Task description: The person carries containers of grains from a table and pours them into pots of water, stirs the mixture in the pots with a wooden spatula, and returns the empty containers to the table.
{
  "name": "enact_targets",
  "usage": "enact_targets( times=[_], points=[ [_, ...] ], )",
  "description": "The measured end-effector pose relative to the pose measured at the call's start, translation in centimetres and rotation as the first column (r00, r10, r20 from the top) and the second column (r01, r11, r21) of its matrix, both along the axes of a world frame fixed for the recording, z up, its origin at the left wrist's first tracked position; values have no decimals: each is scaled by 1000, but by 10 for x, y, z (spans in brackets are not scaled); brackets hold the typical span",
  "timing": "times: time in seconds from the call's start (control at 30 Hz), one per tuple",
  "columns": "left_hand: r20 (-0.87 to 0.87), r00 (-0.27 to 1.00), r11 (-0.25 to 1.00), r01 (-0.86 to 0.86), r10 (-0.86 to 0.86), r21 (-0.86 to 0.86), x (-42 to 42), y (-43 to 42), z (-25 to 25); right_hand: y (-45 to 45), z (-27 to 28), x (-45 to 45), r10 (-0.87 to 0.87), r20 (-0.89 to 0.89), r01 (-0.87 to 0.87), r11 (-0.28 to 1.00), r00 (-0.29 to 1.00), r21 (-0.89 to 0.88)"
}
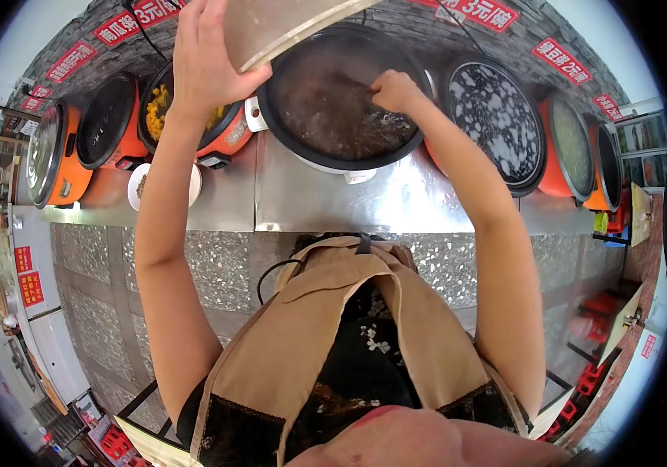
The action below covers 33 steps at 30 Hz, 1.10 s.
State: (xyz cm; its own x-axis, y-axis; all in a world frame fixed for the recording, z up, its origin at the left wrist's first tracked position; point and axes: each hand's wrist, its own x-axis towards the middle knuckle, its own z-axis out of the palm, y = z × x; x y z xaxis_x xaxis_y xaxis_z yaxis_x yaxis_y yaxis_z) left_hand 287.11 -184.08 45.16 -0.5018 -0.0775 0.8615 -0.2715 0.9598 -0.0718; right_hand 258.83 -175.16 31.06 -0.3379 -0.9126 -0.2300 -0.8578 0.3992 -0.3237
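My left hand (213,70) grips the side of a pale beige plastic tub (287,27), raised and tilted at the far side of a wide cooking pot (380,159). The tub's upper part runs out of view. The pot has a black rim and white outer parts, and dark brown, bubbling liquid (325,109) fills it, with steam above. Over the right part of the pot, my right hand (399,92) is closed. A thin dark shape reaches from its fingers toward the liquid, too unclear to name.
Left of the pot stand an orange cooker (228,140) with yellow chunks, a black-topped cooker (108,121) and white bowls (143,187). To the right is a pot with dark, white-flecked contents (497,117), then more orange cookers. The steel counter (310,206) ends near my apron.
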Motion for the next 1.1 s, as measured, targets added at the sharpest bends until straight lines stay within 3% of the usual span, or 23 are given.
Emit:
enact_targets(
  times=[0.1, 0.17, 0.23, 0.3, 0.37, 0.4, 0.43, 0.57, 0.63, 0.7, 0.77, 0.87, 0.97, 1.1],
  points=[
    [5, 1000, 1000, 22, -22, -17, 0, 0, 1, 4, 15, -14, -49, -37, 47, 998, 998, -51],
    [3, 999, 998, 44, -44, -33, 1, 0, 1, 2, 33, -21, -212, 29, 199, 949, 977, 244],
    [3, 997, 997, 76, -76, -9, 2, -1, 1, 9, 51, -24, -218, 40, 199, 941, 975, 274],
    [14, 995, 995, 97, -97, 4, 5, 0, 5, 20, 73, -20, -266, 78, 211, 885, 961, 414],
    [25, 993, 993, 117, -117, 18, 7, -1, 7, 18, 57, -42, 239, 64, -237, 818, 969, 523],
    [26, 992, 993, 119, -119, 4, 8, -2, 6, 26, 75, -26, -51, 56, 12, 839, 997, 543],
    [27, 992, 993, 122, -121, -9, 9, -2, 6, 32, 87, -15, -336, 41, 257, 787, 941, 560],
    [72, 992, 994, 99, -102, 39, 13, -1, 7, 53, 88, -24, -442, 215, 237, 762, 871, 603],
    [1, 990, 990, 142, -142, -16, 10, -7, -1, 65, 100, -15, -446, 229, 222, 750, 865, 623],
    [5, 988, 988, 153, -153, 9, 11, -8, -4, 76, 102, -15, -537, 375, 180, 720, 756, 670],
    [10, 986, 986, 164, -164, 33, 13, -7, -6, 87, 107, -9, -575, 405, 166, 697, 711, 697],
    [12, 984, 984, 176, -177, 41, 13, -12, -10, 104, 94, -7, -624, 598, 83, 723, 503, 686],
    [19, 973, 974, 228, -228, 8, 16, -19, -17, 114, 69, 7, -585, 706, 88, 791, 400, 606],
    [-59, 984, 984, 170, -167, 49, 18, -12, -19, 113, 28, 25, -530, 834, 71, 847, 150, 526]
  ],
)
